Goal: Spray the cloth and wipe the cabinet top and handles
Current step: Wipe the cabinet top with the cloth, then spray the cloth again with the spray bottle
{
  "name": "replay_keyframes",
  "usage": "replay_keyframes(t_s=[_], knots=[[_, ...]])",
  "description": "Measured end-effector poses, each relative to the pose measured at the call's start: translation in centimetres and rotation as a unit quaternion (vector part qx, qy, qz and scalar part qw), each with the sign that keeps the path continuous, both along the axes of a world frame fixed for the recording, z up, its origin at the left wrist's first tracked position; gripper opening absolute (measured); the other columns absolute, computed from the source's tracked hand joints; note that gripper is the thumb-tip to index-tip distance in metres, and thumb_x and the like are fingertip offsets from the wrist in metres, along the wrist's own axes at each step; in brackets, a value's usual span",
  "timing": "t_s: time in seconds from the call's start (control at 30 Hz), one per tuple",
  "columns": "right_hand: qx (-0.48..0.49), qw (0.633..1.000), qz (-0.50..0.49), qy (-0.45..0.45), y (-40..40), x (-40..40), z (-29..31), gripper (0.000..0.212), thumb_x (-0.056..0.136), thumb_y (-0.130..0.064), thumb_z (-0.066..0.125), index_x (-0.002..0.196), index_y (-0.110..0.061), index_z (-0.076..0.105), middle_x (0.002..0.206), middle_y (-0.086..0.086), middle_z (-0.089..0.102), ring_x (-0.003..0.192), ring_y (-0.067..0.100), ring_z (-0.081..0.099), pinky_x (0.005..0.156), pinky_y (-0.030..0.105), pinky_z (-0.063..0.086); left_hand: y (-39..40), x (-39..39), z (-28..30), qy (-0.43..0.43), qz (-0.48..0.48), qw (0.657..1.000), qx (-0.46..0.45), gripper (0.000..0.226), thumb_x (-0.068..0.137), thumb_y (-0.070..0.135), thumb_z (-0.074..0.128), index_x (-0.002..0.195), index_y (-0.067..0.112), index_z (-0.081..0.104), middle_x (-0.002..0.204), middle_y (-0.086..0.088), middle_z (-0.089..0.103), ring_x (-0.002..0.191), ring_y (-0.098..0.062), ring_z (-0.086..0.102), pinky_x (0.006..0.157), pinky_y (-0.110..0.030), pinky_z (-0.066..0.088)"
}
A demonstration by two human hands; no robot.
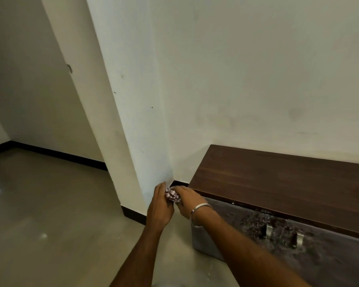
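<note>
A: Cloth (pixel 172 195), item one: small, patterned in pink and white, bunched up. Location: pinched between both hands at the near left corner of the cabinet top (pixel 278 179), close to where the wall (pixel 257 79) turns.

B: Hands?

A: Left hand (pixel 160 206): fingers extended along the left side of the bundle, pressing against it. Right hand (pixel 188 200): fingers curled over the bundle from the right, gripping it. A metal bangle (pixel 200 210) sits on the right wrist.

B: Spray bottle?

A: Not in view. Whether the fabric is damp cannot be told.

B: Cabinet top, condition?

A: Dark wood grain, bare. No wet streaks visible, so wiping there looks not yet started, or just about to start from this corner. A judgement only.

B: Handles?

A: Two metal handles (pixel 282 235) on the cabinet front, to the right of the hands and well apart from them. The door panel around them looks dusty or scuffed. Untouched, by appearance.

B: Remaining?

A: Likely most of it: the full top, left to right, then both handles.
</note>
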State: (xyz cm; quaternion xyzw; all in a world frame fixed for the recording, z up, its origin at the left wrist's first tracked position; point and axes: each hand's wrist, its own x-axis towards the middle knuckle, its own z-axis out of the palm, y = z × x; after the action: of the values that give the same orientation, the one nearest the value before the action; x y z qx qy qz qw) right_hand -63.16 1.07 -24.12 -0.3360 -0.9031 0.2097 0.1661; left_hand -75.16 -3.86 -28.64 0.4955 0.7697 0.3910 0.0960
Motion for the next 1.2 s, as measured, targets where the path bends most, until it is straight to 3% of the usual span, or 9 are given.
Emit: replay_keyframes(t_s=[0.13,0.23,0.33,0.47,0.6,0.73,0.9,1.1,1.2], knots=[[-0.092,0.985,-0.039,0.139,-1.2,0.9,0.7,0.028,0.092,-0.017,0.057,0.12,-0.013,0.059,0.12,0.007,0.064,0.112,0.025,0.06,0.091,0.028,0.046,-1.0,-0.5,1.2,-0.189,0.023,0.982,-0.004,0.062,0.088,0.035,0.066,0.14,0.015,0.039,0.135,-0.005,0.047,0.125,-0.025,0.051,0.104,-0.04,0.044],[-0.145,0.949,-0.086,0.266,-1.6,2.6,2.2,0.028,0.085,-0.013,0.068,0.112,-0.011,0.062,0.112,0.005,0.062,0.106,0.018,0.06,0.09,0.025,0.047,-1.3,1.0,3.5,-0.34,-0.039,0.936,-0.085,0.055,0.09,0.048,0.057,0.129,0.01,0.052,0.108,0.0,0.06,0.1,-0.017,0.06,0.09,-0.031,0.049],[-0.239,0.891,-0.094,0.375,-2.0,4.8,4.0,0.026,0.084,-0.001,0.067,0.103,-0.018,0.061,0.102,-0.001,0.065,0.099,0.012,0.064,0.085,0.019,0.053,-1.0,3.5,4.9,-0.451,-0.122,0.879,-0.091,0.048,0.093,0.051,0.049,0.124,0.016,0.059,0.118,-0.003,0.067,0.111,-0.019,0.062,0.102,-0.038,0.047],[-0.362,0.794,-0.146,0.465,-2.3,8.3,5.2,0.03,0.087,0.003,0.062,0.115,-0.008,0.056,0.112,0.019,0.067,0.107,0.035,0.064,0.094,0.046,0.053,-0.8,7.8,6.5,-0.59,-0.186,0.784,-0.05,0.041,0.094,0.042,0.053,0.125,0.014,0.059,0.125,-0.013,0.066,0.116,-0.028,0.062,0.102,-0.047,0.047],[-0.389,0.737,-0.197,0.517,-2.8,12.9,5.5,0.027,0.088,0.003,0.061,0.113,-0.006,0.057,0.11,0.023,0.066,0.101,0.036,0.066,0.087,0.046,0.055,-0.5,13.6,8.2,-0.664,-0.218,0.715,-0.01,0.035,0.095,0.023,0.054,0.121,0.001,0.06,0.116,-0.02,0.068,0.101,-0.029,0.068,0.083,-0.039,0.059],[-0.343,0.738,-0.253,0.523,-2.7,18.3,5.9,0.031,0.088,0.002,0.059,0.119,0.0,0.057,0.112,0.021,0.067,0.1,0.032,0.066,0.088,0.042,0.055,0.5,19.4,9.4,-0.644,-0.227,0.73,-0.014,0.032,0.093,0.014,0.057,0.121,-0.002,0.059,0.102,-0.018,0.072,0.093,-0.028,0.069,0.077,-0.038,0.059],[-0.305,0.742,-0.317,0.505,-2.7,25.9,6.1,0.04,0.085,-0.004,0.068,0.123,0.0,0.057,0.114,0.02,0.066,0.103,0.034,0.065,0.094,0.049,0.053,1.2,25.8,10.6,-0.615,-0.261,0.743,-0.042,0.029,0.09,0.009,0.061,0.118,-0.001,0.06,0.105,-0.018,0.071,0.098,-0.03,0.068,0.081,-0.039,0.056],[-0.236,0.743,-0.353,0.517,-4.5,35.2,6.9,0.03,0.087,-0.01,0.067,0.114,-0.002,0.058,0.106,0.017,0.067,0.092,0.025,0.066,0.076,0.034,0.055,1.1,33.8,11.5,-0.572,-0.338,0.743,-0.08,0.036,0.085,0.002,0.066,0.12,0.001,0.058,0.114,-0.019,0.069,0.102,-0.03,0.067,0.088,-0.039,0.056],[-0.217,0.741,-0.374,0.513,-5.4,39.7,7.5,0.035,0.09,-0.021,0.065,0.119,-0.005,0.056,0.111,0.015,0.065,0.1,0.029,0.064,0.076,0.037,0.055,0.9,37.7,12.0,-0.547,-0.371,0.744,-0.097,0.04,0.083,0.002,0.068,0.121,0.002,0.056,0.114,-0.017,0.069,0.105,-0.029,0.066,0.092,-0.04,0.054]])
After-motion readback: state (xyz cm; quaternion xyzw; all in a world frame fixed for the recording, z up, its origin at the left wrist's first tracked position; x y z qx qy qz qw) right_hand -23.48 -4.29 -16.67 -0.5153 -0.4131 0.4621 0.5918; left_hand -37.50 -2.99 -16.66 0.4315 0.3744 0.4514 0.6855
